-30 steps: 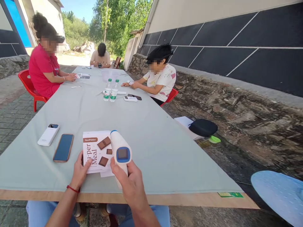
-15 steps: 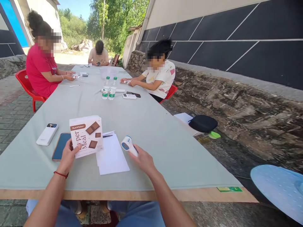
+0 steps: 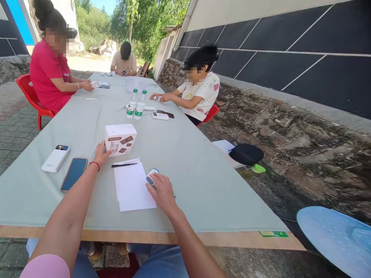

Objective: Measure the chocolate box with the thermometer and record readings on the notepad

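Our left hand point(image 3: 102, 153) pinches the box point(image 3: 123, 143) at its left end; box lies ahead-right of it, long side crosswise. Our right hand point(image 3: 162, 190), farther off, covers the thermometer point(image 3: 151, 176); can't tell if gripping.

"per Meal" on white box point(image 3: 122, 140)

Head view: one camera, worn on my head, above the near edge of the tabletop point(image 3: 208, 185).
Aim: forward and down, along the tabletop toward the trees point(image 3: 162, 31) past its far end.
Lap end: my lap point(image 3: 162, 262) and forearms point(image 3: 65, 220) fill the bottom, my hands point(image 3: 162, 190) just beyond.
Far end: a seated person point(image 3: 124, 63), small.
Sides: wide, from the red chair point(image 3: 29, 90) at left to the stone wall point(image 3: 249, 104) at right.
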### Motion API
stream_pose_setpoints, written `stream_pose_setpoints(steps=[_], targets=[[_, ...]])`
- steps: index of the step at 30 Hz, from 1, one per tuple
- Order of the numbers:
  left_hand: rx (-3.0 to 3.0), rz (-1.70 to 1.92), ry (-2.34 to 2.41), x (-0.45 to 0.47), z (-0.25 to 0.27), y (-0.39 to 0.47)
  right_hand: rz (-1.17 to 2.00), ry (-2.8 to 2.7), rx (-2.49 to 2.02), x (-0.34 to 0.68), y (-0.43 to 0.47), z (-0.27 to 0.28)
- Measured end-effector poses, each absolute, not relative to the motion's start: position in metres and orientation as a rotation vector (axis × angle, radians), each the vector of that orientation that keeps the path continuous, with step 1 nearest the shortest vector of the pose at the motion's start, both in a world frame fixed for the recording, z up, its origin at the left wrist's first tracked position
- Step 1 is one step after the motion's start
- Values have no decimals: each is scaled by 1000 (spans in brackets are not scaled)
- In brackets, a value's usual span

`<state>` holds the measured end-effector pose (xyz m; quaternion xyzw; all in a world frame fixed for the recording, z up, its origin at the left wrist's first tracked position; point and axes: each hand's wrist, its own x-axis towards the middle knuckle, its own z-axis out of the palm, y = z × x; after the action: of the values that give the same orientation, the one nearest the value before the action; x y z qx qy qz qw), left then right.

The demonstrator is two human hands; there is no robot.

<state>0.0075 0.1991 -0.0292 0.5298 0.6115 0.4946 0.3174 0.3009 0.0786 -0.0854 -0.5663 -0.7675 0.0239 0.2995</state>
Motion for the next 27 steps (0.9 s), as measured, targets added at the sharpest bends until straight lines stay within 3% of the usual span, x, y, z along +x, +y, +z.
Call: stream_pose_setpoints(steps=[5,11,16,27], targets=[[1549,1127,1987,7,-42,158,67,-2133,-1413,251,119,-87],[2286,794,1585,42,-60,14,53,-2292,-1611,221,154,-84],[2455,685,1680,68,-65,-42,87,-2347,-1577,228,149,-80],[2499,680,1706,77,-63,-40,1068,-1291,-1177,219,40,-100]])
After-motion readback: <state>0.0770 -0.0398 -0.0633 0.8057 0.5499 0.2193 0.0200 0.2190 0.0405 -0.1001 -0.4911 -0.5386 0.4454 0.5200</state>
